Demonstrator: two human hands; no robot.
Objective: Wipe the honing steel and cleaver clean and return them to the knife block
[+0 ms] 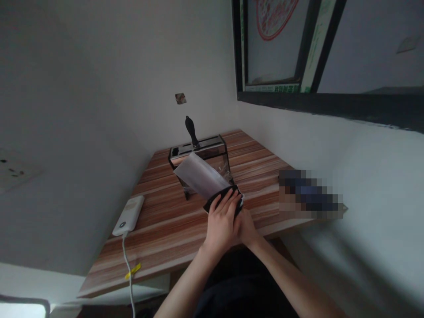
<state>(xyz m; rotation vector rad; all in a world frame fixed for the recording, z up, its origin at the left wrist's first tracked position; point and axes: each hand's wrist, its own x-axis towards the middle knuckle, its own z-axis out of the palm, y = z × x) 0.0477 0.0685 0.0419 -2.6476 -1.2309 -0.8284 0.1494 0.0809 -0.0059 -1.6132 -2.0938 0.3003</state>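
A translucent, whitish plastic sleeve [200, 174] points away from me, tilted up and to the left above the table. At its near end is a dark black part [220, 197], whose exact kind I cannot make out. My left hand [222, 221] lies over this black part with its fingers bent across the top, gripping it. Close against it, my right hand [247, 227] is curled at the near end; its fingertips are mostly hidden. Just beyond the sleeve stands a metal-topped, black-framed device [212, 143] with clear sides and an upright black handle [190, 128].
A white power bank [129, 215] with a white cable [127, 260] lies at the left of the wood-grain table [159, 221]. A yellow strip [133, 270] is near the front edge. At the right corner is a blurred dark object [308, 194]. Walls border the table; a framed window [274, 84] is above right.
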